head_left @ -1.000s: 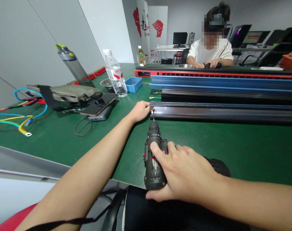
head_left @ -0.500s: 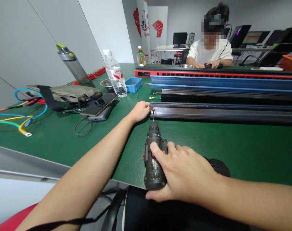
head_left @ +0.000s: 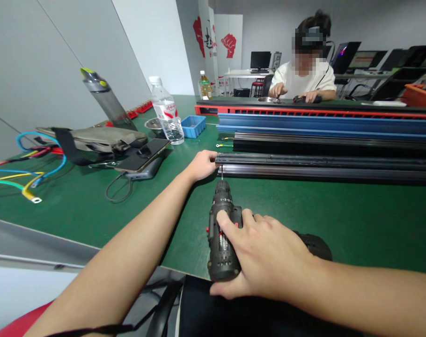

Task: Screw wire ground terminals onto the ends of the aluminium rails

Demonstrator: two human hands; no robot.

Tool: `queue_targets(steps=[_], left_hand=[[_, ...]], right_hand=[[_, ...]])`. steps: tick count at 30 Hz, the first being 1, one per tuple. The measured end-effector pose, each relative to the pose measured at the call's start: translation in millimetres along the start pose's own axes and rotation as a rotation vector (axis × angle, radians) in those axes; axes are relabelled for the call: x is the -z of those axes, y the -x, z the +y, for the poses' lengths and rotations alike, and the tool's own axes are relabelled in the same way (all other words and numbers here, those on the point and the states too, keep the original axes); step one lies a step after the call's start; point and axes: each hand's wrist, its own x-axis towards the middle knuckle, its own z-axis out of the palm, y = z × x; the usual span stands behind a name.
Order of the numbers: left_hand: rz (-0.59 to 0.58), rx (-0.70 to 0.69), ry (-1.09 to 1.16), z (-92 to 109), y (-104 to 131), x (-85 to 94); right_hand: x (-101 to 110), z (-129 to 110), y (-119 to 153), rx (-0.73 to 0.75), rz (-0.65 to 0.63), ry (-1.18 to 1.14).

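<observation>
My right hand (head_left: 269, 257) grips a black cordless drill (head_left: 222, 234) that lies low over the green table (head_left: 304, 215). The drill's bit (head_left: 222, 173) points away from me into the near side of a long dark metal rail (head_left: 325, 166). At the left end of that rail rests my left hand (head_left: 203, 164), its fingers curled against the end. Whether they pinch a small part there is hidden.
Behind the near rail lie more long rails, black (head_left: 332, 142), blue (head_left: 325, 124) and red (head_left: 314, 111). To the left are a phone on a power bank (head_left: 143, 157), a grey bag (head_left: 93, 138), coloured cables (head_left: 26, 173), a water bottle (head_left: 165, 110) and a blue tray (head_left: 194, 125). A person (head_left: 302, 75) works opposite.
My head has tipped slightly, so the scene sits a little lower and the near rail looks flatter. Both hands and the drill keep their places. The person opposite has moved a hand toward a metal bowl.
</observation>
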Motion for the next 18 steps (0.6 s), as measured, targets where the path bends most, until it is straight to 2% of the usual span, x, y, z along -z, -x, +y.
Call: queue_targets(steps=[6,12,15,18], left_hand=[[0.024,-0.005,-0.069,-4.9,-1.5,0.8],[0.075,-0.071,-0.187,-2.6,-1.7,2.5],[0.073,-0.085,-0.206,-3.2,-2.1,2.8],[0.054,-0.099,-0.201,-3.7,-2.1,3.4]], right_hand=[[-1.3,0.2,-1.1,0.006,0.004,-0.004],[-3.7,0.1,-2.8,0.004,0.007,-0.007],[2.0,3.6,2.4,0.006,-0.038,-0.019],[17.4,20.5,12.8,0.009,-0.104,-0.023]])
